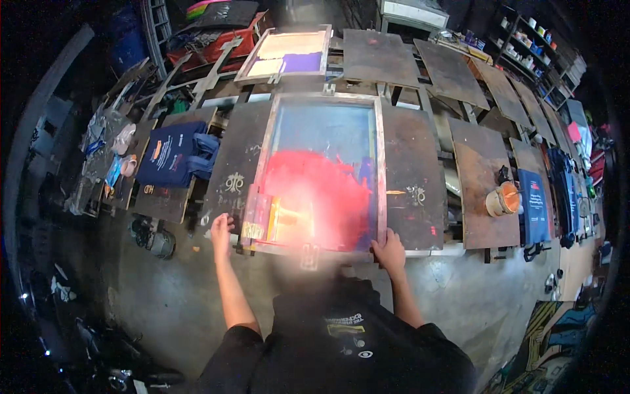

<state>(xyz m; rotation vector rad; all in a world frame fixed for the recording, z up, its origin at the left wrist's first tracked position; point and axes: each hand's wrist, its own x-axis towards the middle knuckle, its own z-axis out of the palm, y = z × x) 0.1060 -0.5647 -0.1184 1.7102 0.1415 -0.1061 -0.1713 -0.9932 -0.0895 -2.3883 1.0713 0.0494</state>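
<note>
A wooden-framed printing screen (382,151) lies over a dark board in front of me. Its mesh is bluish at the far end, with a broad patch of red-pink ink (328,197) over the near half. My right hand (390,251) is closed around the frame's near right corner. Just outside the near left corner, my left hand (222,228) is raised with loosely bent fingers and nothing visible in it. Beside it, inside the frame's left edge, rests what looks like an ink-smeared squeegee (258,220). Glare washes out the near middle of the mesh.
Navy tote bags (172,154) lie on a board to the left, more (535,200) to the right. An ink-stained tub (504,199) stands on a brown board (485,177). Behind, another screen (289,52) carries yellow and purple. Shelves with bottles (528,46) are at the far right.
</note>
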